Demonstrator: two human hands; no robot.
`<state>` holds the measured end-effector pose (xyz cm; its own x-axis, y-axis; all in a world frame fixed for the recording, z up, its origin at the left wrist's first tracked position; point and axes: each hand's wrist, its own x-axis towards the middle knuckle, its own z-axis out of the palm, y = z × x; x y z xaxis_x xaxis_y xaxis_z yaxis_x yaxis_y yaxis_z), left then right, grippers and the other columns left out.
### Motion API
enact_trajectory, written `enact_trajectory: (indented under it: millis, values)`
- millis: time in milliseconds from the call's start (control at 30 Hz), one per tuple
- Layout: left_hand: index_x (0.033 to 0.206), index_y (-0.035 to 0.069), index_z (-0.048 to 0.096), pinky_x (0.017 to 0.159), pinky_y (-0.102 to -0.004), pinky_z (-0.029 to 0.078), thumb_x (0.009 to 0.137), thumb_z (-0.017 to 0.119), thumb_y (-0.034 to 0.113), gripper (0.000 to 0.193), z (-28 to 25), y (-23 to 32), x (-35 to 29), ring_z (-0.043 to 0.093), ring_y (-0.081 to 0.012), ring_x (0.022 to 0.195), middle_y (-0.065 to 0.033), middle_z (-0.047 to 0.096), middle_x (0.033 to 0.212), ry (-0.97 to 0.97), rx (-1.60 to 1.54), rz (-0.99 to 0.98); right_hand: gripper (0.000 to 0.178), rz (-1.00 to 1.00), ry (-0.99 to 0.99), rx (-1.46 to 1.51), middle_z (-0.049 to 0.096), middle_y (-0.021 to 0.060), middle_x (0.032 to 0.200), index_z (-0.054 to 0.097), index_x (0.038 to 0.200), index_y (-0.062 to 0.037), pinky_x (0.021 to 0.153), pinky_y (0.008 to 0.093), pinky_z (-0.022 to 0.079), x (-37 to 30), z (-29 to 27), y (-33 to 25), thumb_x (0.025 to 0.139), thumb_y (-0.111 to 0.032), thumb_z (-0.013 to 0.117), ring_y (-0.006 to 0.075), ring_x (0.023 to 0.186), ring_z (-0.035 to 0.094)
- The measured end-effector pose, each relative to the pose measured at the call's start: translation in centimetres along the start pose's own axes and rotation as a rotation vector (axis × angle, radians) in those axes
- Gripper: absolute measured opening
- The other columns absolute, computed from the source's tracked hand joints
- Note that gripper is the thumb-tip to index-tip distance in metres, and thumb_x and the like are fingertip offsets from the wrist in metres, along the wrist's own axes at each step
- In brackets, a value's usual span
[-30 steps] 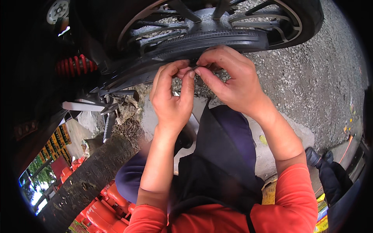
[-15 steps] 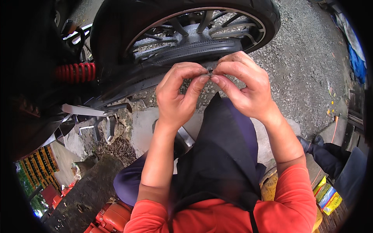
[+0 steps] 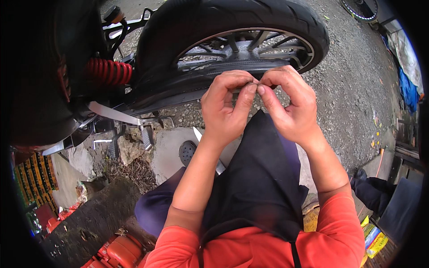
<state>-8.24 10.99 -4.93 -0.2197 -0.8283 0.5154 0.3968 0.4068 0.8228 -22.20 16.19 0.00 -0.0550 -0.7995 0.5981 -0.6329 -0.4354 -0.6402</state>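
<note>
My left hand (image 3: 228, 105) and my right hand (image 3: 288, 102) are raised together in front of a motorcycle's rear wheel (image 3: 241, 44). Their fingertips meet and pinch a tiny part (image 3: 256, 85) between thumbs and forefingers; the part is too small and hidden to identify. The hands hover just in front of the black swing arm and chain guard (image 3: 187, 85) below the tyre. My forearms come up from orange sleeves over a dark apron on my lap.
A red shock spring (image 3: 109, 71) and a silver footpeg bracket (image 3: 114, 114) sit at the left. Gravel ground (image 3: 357, 85) lies right of the wheel. A concrete slab (image 3: 167, 149), a tree trunk (image 3: 89, 223) and red containers (image 3: 118, 252) are lower left.
The view has tilted and the wheel now sits lower and fuller in frame. My hands stay pinched together at the fingertips, drifting slightly right and down in the picture.
</note>
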Motion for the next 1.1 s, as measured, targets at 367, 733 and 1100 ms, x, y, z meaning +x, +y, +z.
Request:
enact_trajectory:
  millis: [367,733,1100]
  values:
    - [0.107,0.001,0.061,0.08,-0.0301,0.051,0.094,0.063,0.006,0.014,-3.5,-2.5,-3.9,0.064,-0.0168,0.089,-0.0073,0.066,0.097,0.382,-0.686,-0.458,0.012,0.54,-0.071,0.383,0.067,0.0103,0.087,0.064,0.095,0.0032,0.071,0.028,0.052,-1.0,6.0,0.9,0.085,-0.003,0.067,0.0165,0.078,0.065]
    - [0.105,-0.005,0.068,0.081,-0.0241,0.052,0.092,0.064,0.0,0.014,-5.5,10.1,0.7,0.065,-0.0123,0.09,-0.009,0.069,0.098,-0.063,0.868,-0.14,0.015,-0.091,-0.273,-0.12,0.068,0.0131,0.093,0.067,0.097,-0.0007,0.081,0.039,0.05,3.6,6.5,5.1,0.083,-0.004,0.066,0.0315,0.091,0.062]
    - [0.107,0.006,0.063,0.078,-0.0245,0.05,0.093,0.065,0.009,0.014,-5.3,1.5,-3.5,0.062,-0.0114,0.086,-0.0031,0.066,0.097,0.571,-0.617,-0.634,0.019,0.534,-0.338,0.578,0.07,0.0054,0.087,0.069,0.101,0.0034,0.068,0.0231,0.051,0.3,7.0,2.1,0.087,-0.008,0.069,0.0083,0.076,0.064]
